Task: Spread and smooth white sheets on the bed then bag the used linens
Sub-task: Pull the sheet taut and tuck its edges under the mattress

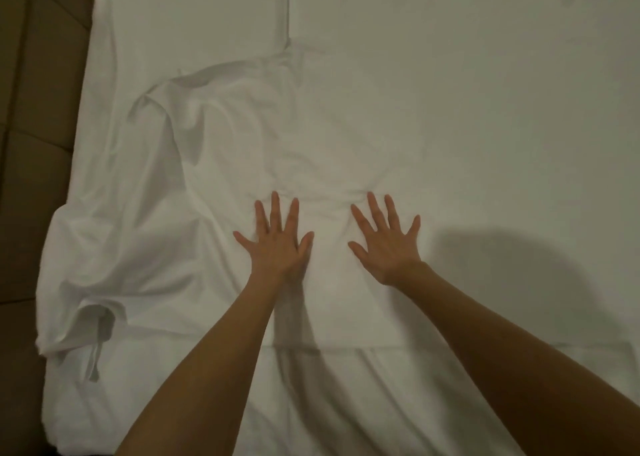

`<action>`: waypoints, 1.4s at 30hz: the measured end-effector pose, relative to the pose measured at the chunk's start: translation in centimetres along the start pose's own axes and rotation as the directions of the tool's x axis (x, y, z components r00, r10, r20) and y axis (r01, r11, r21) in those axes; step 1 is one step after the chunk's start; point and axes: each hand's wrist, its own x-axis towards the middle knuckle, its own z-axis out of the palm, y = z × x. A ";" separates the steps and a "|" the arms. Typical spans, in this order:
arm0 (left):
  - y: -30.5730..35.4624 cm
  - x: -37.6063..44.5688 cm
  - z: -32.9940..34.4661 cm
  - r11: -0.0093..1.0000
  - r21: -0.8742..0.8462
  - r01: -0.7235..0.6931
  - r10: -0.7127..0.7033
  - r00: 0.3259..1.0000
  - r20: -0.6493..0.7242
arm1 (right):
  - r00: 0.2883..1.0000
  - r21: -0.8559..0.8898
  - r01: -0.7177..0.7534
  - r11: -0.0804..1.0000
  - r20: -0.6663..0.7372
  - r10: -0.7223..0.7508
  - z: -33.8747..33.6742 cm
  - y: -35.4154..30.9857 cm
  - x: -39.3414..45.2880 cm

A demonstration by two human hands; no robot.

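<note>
Step in hand: smoothing, by my judgement; the bagging of used linens has not begun, and no bag shows in view.
Left hand (277, 240): flat, fingers spread wide and straight, palm down on the sheet (214, 164); it grips nothing.
Right hand (386, 244): the same, fingers fanned and straight, pressing the cloth just beside the left hand, a narrow strip of cloth between them.
Sheet: a white piece lying over the bed (485, 109), flat under the hands and along its near edge, rumpled and humped to the left, where folds run up toward the top left.
Loose end: at the lower left the cloth bunches at the bed's edge, with a narrow strip (94, 362) hanging down.
Far side: the cover on the right looks flat, with a straight seam (288, 5) at the top.
Floor (24, 178): brown, along the left edge.
Next move calls for: probably sweeping both palms outward and leftward with even pressure, to push the humped folds to the edge, then tidying the bunched corner.
Care: pressing too hard may drag the layer beneath.
</note>
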 end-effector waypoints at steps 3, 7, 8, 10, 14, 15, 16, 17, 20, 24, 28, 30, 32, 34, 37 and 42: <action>0.2 4.0 -1.4 0.999 -0.040 0.001 -0.004 0.998 -0.070 | 0.998 -0.003 -0.023 1.000 -0.060 0.022 -1.8 0.3 4.0; 1.0 10.6 -4.3 0.999 -0.051 0.018 -0.024 0.994 -0.107 | 0.987 0.039 -0.029 0.999 -0.156 0.035 -4.6 1.5 10.3; 1.3 12.2 -5.1 0.998 -0.055 0.016 -0.022 0.993 -0.117 | 0.982 0.032 -0.036 0.999 -0.183 0.041 -5.4 1.8 11.8; 1.9 15.1 -6.8 0.998 -0.058 0.006 -0.014 0.991 -0.135 | 0.973 0.026 -0.058 0.998 -0.221 0.062 -6.8 2.4 14.9; 2.9 20.3 -9.7 0.998 -0.060 0.011 -0.019 0.989 -0.148 | 0.962 0.057 -0.065 0.996 -0.262 0.078 -9.8 3.8 19.8; 3.0 21.4 -10.3 0.998 -0.062 0.011 -0.020 0.988 -0.150 | 0.961 0.052 -0.066 0.996 -0.264 0.077 -10.3 4.1 20.7; 3.1 22.4 -10.7 0.998 -0.061 0.015 -0.024 0.988 -0.153 | 0.960 0.041 -0.066 0.997 -0.270 0.075 -10.8 4.4 21.5; 3.2 23.4 -11.1 0.998 -0.058 0.023 -0.032 0.987 -0.156 | 0.958 0.030 -0.065 0.997 -0.279 0.071 -11.1 4.6 22.4; 3.6 25.4 -11.8 0.996 -0.069 0.047 -0.059 0.983 -0.172 | 0.950 0.028 -0.072 0.997 -0.302 0.077 -12.2 4.9 24.8; 3.7 26.7 -11.8 0.994 -0.087 0.060 -0.074 0.983 -0.167 | 0.956 0.032 -0.058 0.998 -0.284 0.065 -13.4 5.6 27.1; 3.9 26.4 -12.2 0.993 -0.085 0.084 -0.095 0.986 -0.135 | 0.945 0.016 0.010 1.000 -0.326 -0.005 -13.9 6.4 25.9; 3.9 26.2 -12.8 0.993 -0.090 0.072 -0.083 0.989 -0.124 | 0.932 0.000 0.043 0.999 -0.362 -0.040 -12.6 7.5 23.5; 4.0 25.7 -13.3 0.993 -0.110 0.045 -0.061 0.988 -0.144 | 0.916 -0.012 0.023 1.000 -0.400 -0.026 -10.2 8.5 20.1; 4.5 24.1 -12.7 0.988 -0.152 0.039 -0.066 0.982 -0.175 | 0.917 -0.026 -0.010 1.000 -0.398 -0.001 -7.9 9.3 16.9; 6.1 18.7 -8.7 0.989 -0.149 0.024 -0.061 0.967 -0.246 | 0.937 -0.018 -0.026 0.999 -0.349 0.019 -5.8 10.0 13.1; 9.4 8.1 -2.9 0.999 -0.020 0.030 -0.033 0.992 -0.123 | 0.959 0.019 -0.027 0.999 -0.282 0.031 -2.3 10.4 5.5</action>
